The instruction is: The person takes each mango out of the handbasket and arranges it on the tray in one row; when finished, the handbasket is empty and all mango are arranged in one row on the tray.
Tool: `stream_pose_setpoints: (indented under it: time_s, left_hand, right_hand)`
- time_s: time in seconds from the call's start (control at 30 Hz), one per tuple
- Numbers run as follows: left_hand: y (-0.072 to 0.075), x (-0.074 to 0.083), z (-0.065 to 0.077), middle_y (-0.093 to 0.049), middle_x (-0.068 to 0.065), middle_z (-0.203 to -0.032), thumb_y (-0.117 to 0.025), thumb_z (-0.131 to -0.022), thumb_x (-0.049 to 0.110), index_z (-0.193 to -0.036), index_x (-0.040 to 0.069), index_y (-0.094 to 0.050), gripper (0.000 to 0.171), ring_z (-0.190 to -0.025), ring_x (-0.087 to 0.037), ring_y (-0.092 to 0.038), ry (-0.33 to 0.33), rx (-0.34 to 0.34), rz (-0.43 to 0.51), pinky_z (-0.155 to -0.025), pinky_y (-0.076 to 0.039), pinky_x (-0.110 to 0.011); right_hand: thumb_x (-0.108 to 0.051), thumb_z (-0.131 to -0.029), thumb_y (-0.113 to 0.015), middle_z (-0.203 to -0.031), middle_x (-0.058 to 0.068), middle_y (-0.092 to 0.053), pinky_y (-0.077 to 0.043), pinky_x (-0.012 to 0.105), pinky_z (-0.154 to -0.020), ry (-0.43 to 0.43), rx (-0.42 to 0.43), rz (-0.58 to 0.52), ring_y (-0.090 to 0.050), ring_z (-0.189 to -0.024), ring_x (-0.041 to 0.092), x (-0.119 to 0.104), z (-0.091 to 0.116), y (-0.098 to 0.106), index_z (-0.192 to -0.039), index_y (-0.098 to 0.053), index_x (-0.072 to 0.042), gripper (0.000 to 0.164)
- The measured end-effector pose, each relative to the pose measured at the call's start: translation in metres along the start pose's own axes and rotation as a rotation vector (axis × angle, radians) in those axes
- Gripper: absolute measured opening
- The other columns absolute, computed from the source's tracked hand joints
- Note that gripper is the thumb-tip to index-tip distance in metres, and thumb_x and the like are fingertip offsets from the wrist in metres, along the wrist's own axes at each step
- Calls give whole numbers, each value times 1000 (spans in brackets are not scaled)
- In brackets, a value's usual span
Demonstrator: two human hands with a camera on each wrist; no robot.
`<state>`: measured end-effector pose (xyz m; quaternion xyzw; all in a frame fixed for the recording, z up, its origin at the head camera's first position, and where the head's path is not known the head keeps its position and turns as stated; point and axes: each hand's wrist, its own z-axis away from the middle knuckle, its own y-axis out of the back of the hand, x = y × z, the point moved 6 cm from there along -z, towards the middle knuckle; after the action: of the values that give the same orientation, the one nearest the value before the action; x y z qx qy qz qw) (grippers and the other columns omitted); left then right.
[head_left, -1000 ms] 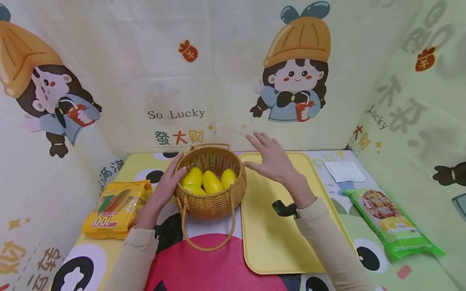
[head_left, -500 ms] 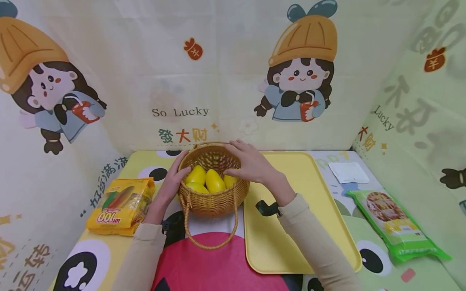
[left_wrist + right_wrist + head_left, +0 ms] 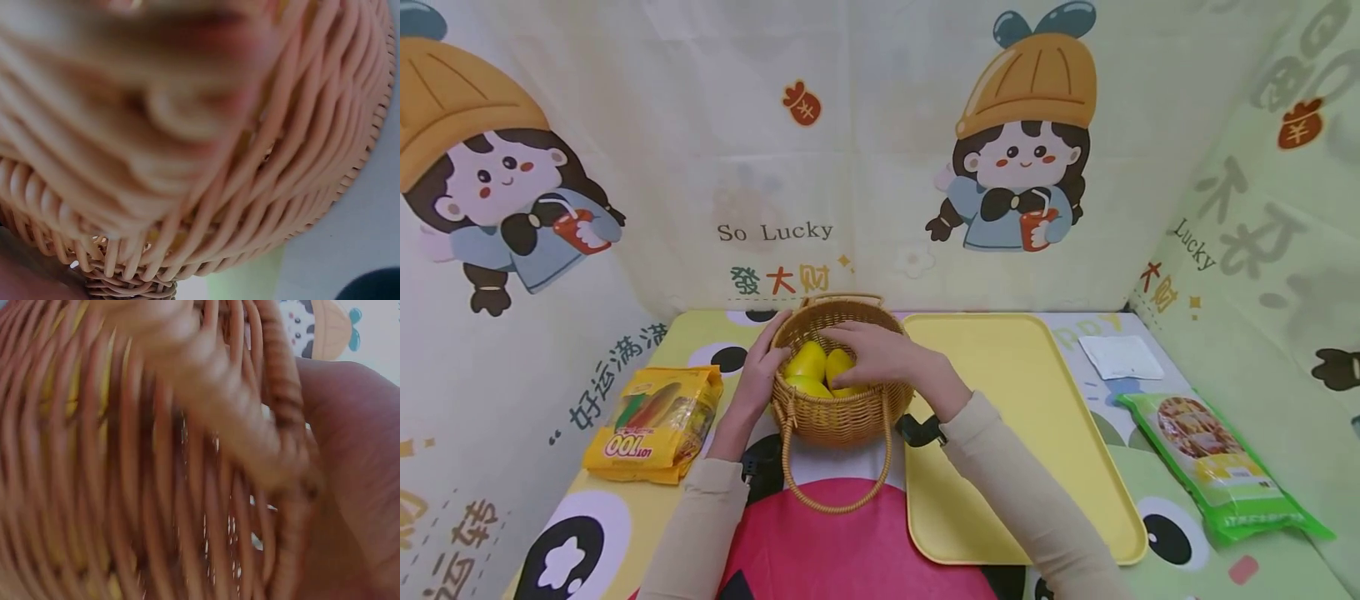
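Note:
A brown wicker basket (image 3: 831, 427) with yellow mangoes (image 3: 807, 361) inside stands in the middle of the table, its near handle (image 3: 836, 510) hanging down in front. My left hand (image 3: 754, 379) holds the basket's left side, thumb at the rim and fingers along the outside. My right hand (image 3: 880, 354) reaches over the right rim into the basket. Its fingers and thumb are spread apart around a mango (image 3: 838, 363) and hide the rightmost fruit. In the right wrist view, yellow shows through the basket weave (image 3: 137, 462). The left wrist view is filled by blurred wicker (image 3: 300, 144).
Right of the basket lies a yellow tray (image 3: 992, 500). A yellow snack bag (image 3: 655, 425) is at the left. On the far right are a green food package (image 3: 1217, 467) and a small white packet (image 3: 1122, 357). A printed cloth wall (image 3: 880, 150) rises behind the table.
My right hand has moved left and down, from above the tray, past the right rim and in over the mangoes. My left hand has stayed on the basket. The view has shifted slightly.

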<state>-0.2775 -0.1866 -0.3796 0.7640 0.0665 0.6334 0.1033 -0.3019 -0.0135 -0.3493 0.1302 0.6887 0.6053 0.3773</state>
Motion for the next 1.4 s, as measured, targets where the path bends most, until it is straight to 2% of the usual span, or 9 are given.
stream_pose_setpoints:
  time_s: [0.13, 0.33, 0.47, 0.7, 0.8, 0.97, 1.07, 1.13, 1.4]
  left_hand:
    - [0, -2, 0, -18, -9, -167, -37, -98, 7, -158, 19, -27, 62, -151, -36, -24, -7, -1, 4, -121, -24, -57]
    - [2, -25, -10, -21, -1, -167, -36, -99, 7, -157, 26, -30, 61, -151, -31, -25, -41, 21, 25, -121, -23, -57]
    - [3, -32, -12, -22, 3, -166, -36, -99, 9, -156, 30, -31, 61, -151, -29, -26, -54, 37, 5, -121, -25, -57]
    - [2, -26, -10, -23, 3, -166, -36, -98, 11, -156, 31, -32, 61, -150, -29, -27, -65, 37, 10, -120, -26, -58]
    - [3, -32, -12, -24, 5, -165, -37, -98, 11, -155, 33, -33, 61, -150, -27, -28, -68, 48, 16, -120, -26, -56]
    - [3, -25, -7, -23, 5, -165, -37, -98, 7, -156, 28, -33, 62, -151, -26, -26, -57, 41, 34, -122, -23, -53]
    - [1, -14, -3, -22, -1, -166, -36, -97, 5, -157, 21, -31, 63, -152, -30, -24, -58, 25, 33, -122, -22, -56]
    - [1, -11, -2, -21, -5, -166, -35, -97, 3, -157, 19, -31, 62, -152, -32, -24, -58, 25, 44, -122, -22, -57]
    - [2, -30, -8, -24, 4, -165, -36, -98, 6, -155, 30, -35, 61, -151, -26, -26, -88, 53, 22, -121, -24, -55]
  right_hand:
    - [-38, -86, -73, -156, 1, -44, -36, 40, -118, 10, -92, -54, -42, -143, 21, -10, -8, -11, -154, -40, -22, 77]
    - [-27, -89, -69, -148, 5, -52, -41, 38, -113, 54, -173, -105, -50, -131, 22, -21, -17, -24, -153, -42, -20, 70]
    - [-22, -90, -66, -138, 3, -59, -47, 32, -105, 77, -207, -92, -56, -119, 18, -24, -22, -31, -150, -46, -21, 64]
    - [-14, -92, -60, -123, 2, -65, -48, 26, -92, 94, -222, -44, -56, -104, 16, -28, -29, -34, -144, -54, -21, 54]
    - [-10, -92, -57, -120, 1, -65, -45, 25, -88, 93, -233, -27, -54, -101, 17, -30, -30, -36, -143, -55, -22, 52]
    - [-11, -94, -55, -128, 0, -62, -45, 25, -91, 76, -271, -30, -54, -105, 16, -29, -31, -42, -144, -53, -25, 52]
    - [-12, -94, -56, -128, 0, -62, -45, 25, -89, 75, -280, -41, -54, -105, 16, -28, -32, -43, -144, -52, -24, 51]
    - [-13, -94, -57, -124, 0, -62, -45, 25, -87, 80, -282, -49, -55, -102, 17, -27, -32, -43, -142, -52, -24, 50]
    - [-7, -91, -58, -103, 2, -61, -45, 24, -79, 117, -270, -85, -56, -93, 17, -29, -33, -43, -131, -53, -22, 43]
